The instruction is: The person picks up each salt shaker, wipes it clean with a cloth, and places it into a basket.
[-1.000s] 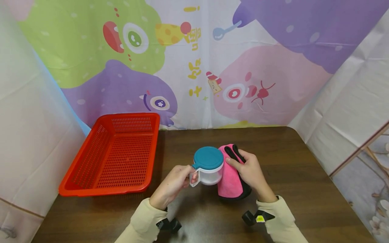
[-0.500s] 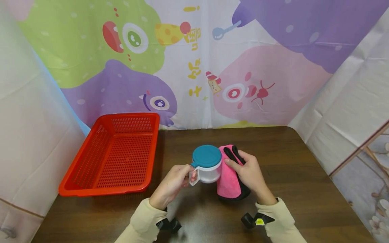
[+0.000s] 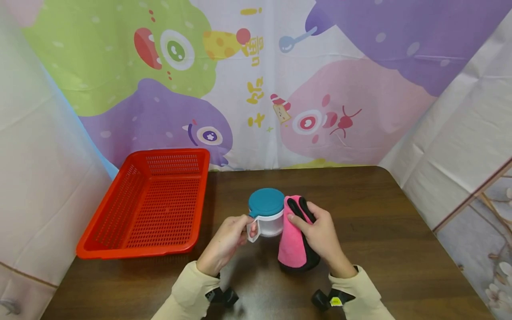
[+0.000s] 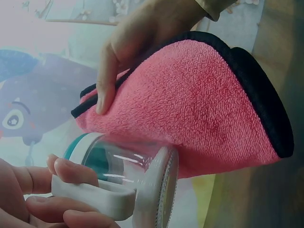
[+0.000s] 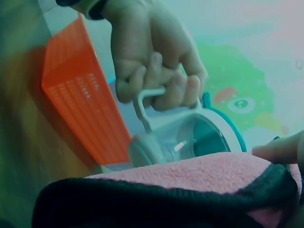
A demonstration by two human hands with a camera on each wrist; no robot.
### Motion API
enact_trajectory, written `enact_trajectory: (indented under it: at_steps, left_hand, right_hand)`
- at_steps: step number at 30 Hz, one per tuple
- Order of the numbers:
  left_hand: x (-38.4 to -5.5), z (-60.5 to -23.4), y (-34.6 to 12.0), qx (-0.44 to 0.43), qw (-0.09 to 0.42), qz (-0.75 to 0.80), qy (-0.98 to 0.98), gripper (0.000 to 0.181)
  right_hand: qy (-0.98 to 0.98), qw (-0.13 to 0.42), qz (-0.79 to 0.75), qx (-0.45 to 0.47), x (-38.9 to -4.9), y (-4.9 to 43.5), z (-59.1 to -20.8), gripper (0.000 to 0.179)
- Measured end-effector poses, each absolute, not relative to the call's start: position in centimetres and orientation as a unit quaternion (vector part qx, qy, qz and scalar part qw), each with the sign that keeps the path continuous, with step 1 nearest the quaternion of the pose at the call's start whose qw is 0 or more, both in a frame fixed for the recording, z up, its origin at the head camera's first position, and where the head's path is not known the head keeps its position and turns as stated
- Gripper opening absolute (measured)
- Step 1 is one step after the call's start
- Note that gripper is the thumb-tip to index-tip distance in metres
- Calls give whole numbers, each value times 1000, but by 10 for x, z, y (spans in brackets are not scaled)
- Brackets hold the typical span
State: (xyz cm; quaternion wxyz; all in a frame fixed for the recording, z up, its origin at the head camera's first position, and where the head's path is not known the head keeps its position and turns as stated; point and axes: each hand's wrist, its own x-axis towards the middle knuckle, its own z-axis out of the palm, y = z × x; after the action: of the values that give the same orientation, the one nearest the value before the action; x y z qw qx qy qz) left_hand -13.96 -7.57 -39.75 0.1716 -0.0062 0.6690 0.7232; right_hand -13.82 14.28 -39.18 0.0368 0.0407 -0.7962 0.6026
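Observation:
A clear jar (image 3: pixel 270 226) with a white handle and a blue-green lid (image 3: pixel 266 202) is held up over the table. My left hand (image 3: pixel 227 242) grips it by the handle (image 4: pixel 97 195), fingers hooked through the loop and thumb up by the lid. My right hand (image 3: pixel 320 231) holds a folded pink cloth (image 3: pixel 292 246) with black edging, thumb in front and fingers behind. The cloth lies against the jar's right side in the head view. In the left wrist view the cloth (image 4: pixel 190 99) covers part of the jar's far wall.
A red perforated plastic basket (image 3: pixel 164 213) stands on the left of the brown wooden table (image 3: pixel 380 231). A cartoon-printed curtain (image 3: pixel 260 146) hangs behind the table, with pale cloth walls on both sides. Each wrist wears a small black camera.
The jar has shifted slightly left and away. My right hand and the cloth have moved left and a little nearer to me, now covering more of the jar's right edge.

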Motion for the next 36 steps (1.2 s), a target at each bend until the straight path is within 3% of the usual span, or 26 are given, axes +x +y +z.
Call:
enact_trajectory:
  at_steps: [17, 36]
  left_hand:
    - [-139, -397, -74, -31, 161, 726, 668, 32]
    - [-138, -396, -71, -44, 156, 729, 665, 33]
  right_hand:
    - [-782, 76, 614, 75, -119, 105, -402, 32]
    - [-776, 69, 617, 109, -112, 90, -412, 28]
